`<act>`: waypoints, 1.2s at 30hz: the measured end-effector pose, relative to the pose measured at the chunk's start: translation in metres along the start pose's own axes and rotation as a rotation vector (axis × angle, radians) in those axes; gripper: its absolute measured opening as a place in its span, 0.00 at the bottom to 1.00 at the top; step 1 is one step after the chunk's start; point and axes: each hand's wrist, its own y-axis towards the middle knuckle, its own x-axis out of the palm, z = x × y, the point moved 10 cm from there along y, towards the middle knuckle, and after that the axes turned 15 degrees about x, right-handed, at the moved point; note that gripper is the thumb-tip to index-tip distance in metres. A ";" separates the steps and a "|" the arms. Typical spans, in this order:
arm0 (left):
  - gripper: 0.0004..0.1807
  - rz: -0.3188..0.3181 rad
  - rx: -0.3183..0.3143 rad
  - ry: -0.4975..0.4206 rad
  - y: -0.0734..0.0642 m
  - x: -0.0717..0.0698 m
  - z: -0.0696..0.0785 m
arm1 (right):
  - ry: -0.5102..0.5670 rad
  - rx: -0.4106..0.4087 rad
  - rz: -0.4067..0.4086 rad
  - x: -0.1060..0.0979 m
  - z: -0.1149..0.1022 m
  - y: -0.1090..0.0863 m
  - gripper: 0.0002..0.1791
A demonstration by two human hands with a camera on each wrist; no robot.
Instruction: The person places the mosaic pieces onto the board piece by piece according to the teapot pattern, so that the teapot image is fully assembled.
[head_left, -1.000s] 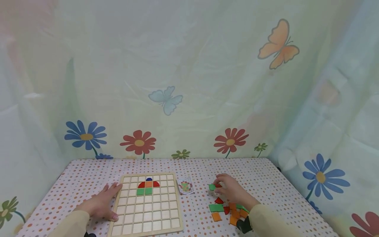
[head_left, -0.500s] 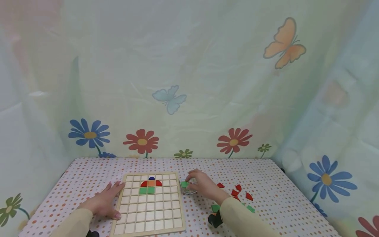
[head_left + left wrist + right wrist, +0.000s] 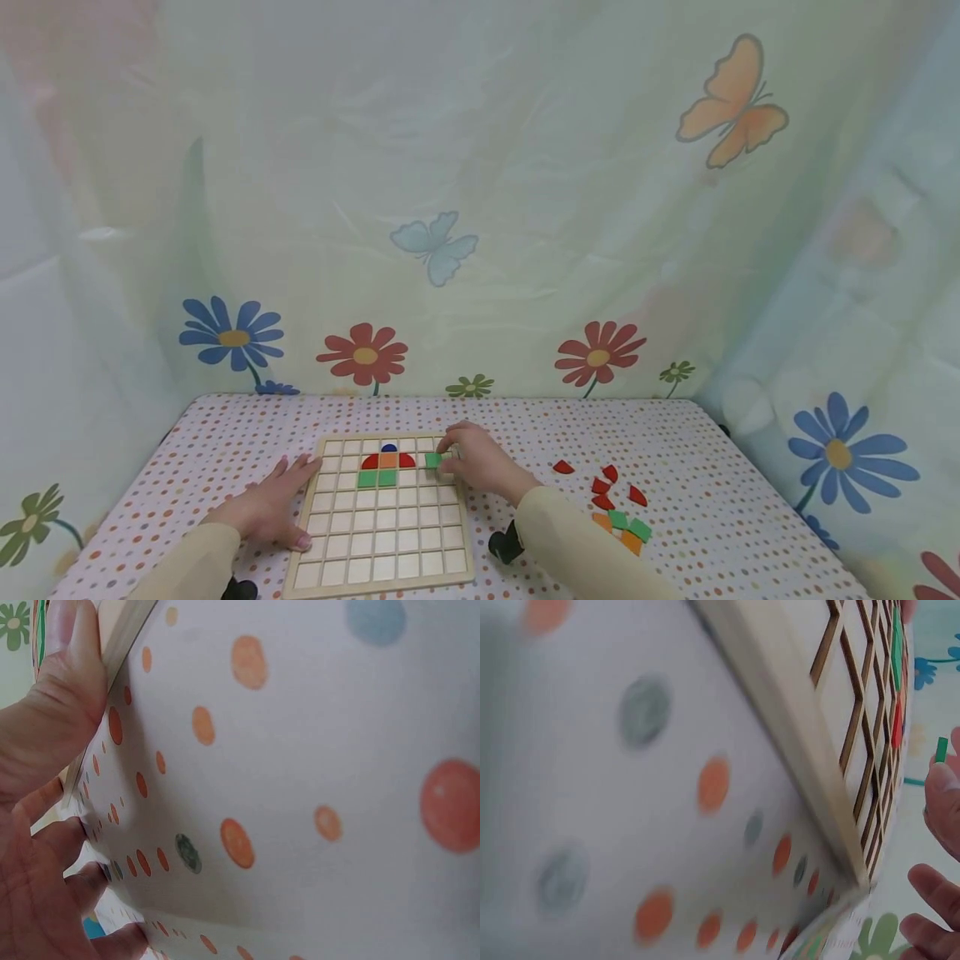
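Note:
A wooden grid board point(image 3: 384, 543) lies on the dotted table. Near its top sit a blue piece point(image 3: 389, 448), an orange square point(image 3: 387, 460), red quarter-rounds point(image 3: 370, 462) on either side and two green squares point(image 3: 377, 477) below. My left hand point(image 3: 266, 507) rests against the board's left edge, fingers spread; in the left wrist view the thumb point(image 3: 79, 667) touches the frame. Over the upper right cells, my right hand point(image 3: 483, 460) pinches a green square tile point(image 3: 432, 461), held above the board in the right wrist view.
Loose tiles lie to the right: several red quarter-rounds point(image 3: 563, 467), green squares point(image 3: 639, 530) and orange squares point(image 3: 632, 542). A printed card point(image 3: 821, 934) is partly seen beside the board's corner. A flowered curtain point(image 3: 480, 208) hangs behind the table.
From the loose tiles at the right, my right hand has travelled left, past the card, to above the board with the green tile. My left hand has stayed at the board's edge.

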 end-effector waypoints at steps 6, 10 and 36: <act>0.63 0.002 0.002 0.006 0.000 -0.001 0.000 | -0.091 -0.027 0.001 0.017 -0.021 0.003 0.07; 0.63 0.005 -0.017 0.002 0.000 -0.001 0.000 | -0.168 -0.081 0.027 0.021 -0.032 0.000 0.07; 0.62 0.018 0.015 -0.012 0.000 -0.002 0.003 | -0.190 -0.103 0.047 0.026 -0.040 0.000 0.05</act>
